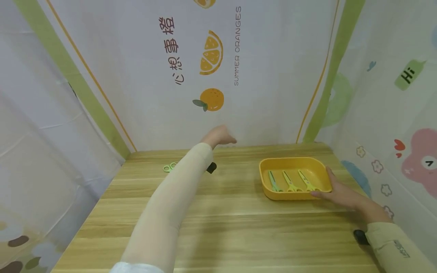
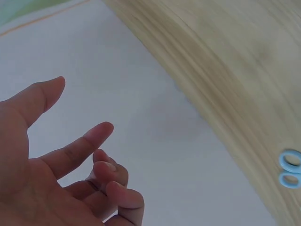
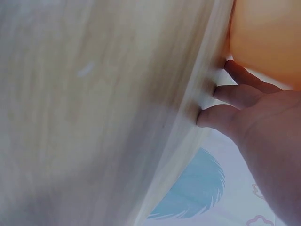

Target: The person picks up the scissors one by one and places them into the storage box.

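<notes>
My left hand (image 1: 220, 136) is raised over the back edge of the table. In the left wrist view its thumb and index finger are apart, the other fingers loosely bent, with nothing held. On the table, green-handled scissors (image 1: 167, 168) lie partly hidden behind my left forearm; their handle loops (image 2: 290, 179) look pale blue in the left wrist view. My right hand (image 1: 341, 193) holds the right end of a yellow plastic tray (image 1: 285, 195), thumb at the near rim, fingers along the side. Inside lie green scissors (image 1: 274, 182), yellow-green scissors (image 1: 289, 181) and yellow scissors (image 1: 305, 180), side by side.
The wood-grain table (image 1: 232, 235) meets a white printed curtain (image 1: 266, 94) at its back edge. Another printed curtain (image 1: 409, 159) hangs close by on the right. A plain white curtain (image 1: 41, 113) hangs on the left. Black wrist devices (image 1: 211, 167) show at both cuffs.
</notes>
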The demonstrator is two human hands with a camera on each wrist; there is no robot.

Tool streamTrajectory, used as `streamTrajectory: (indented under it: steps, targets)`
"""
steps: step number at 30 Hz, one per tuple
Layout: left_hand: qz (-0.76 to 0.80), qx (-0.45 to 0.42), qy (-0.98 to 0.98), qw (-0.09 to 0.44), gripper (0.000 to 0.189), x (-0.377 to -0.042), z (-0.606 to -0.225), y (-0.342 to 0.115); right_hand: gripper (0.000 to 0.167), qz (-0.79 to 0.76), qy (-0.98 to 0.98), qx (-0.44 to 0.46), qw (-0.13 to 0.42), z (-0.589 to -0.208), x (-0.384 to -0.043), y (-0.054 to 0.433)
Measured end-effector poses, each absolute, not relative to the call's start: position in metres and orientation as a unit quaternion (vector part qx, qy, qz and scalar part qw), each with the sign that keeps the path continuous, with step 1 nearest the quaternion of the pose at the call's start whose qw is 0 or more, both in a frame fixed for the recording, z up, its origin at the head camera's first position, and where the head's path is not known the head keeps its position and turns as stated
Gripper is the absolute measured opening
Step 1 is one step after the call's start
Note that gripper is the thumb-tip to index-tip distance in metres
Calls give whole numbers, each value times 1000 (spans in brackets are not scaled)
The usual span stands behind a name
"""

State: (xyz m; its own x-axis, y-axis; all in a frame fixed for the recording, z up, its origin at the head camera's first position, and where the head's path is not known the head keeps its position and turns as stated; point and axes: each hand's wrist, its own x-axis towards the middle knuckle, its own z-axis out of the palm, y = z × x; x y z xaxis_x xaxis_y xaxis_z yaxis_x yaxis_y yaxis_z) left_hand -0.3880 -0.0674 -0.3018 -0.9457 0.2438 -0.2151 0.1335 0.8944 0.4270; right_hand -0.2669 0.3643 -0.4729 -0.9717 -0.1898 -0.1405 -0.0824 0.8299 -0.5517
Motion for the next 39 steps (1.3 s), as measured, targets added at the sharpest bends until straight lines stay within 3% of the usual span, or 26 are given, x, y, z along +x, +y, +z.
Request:
streamTrajectory:
  steps: [7, 18, 27, 39]
  targets:
    - [192, 72, 971, 122, 62, -390, -321, -111, 133, -298, 947, -76, 94, -474, -266, 364]
    - [155, 9, 977, 143, 72, -386, -350, -170, 133, -312, 942, -74, 99, -476, -266, 366]
    - [84, -12, 992, 89, 25, -373, -370, -208, 132, -314, 941, -79, 97, -473, -266, 365]
    - [21, -27, 996, 86, 22, -371, -399, -253, 133, -299, 947, -71, 95, -471, -266, 363]
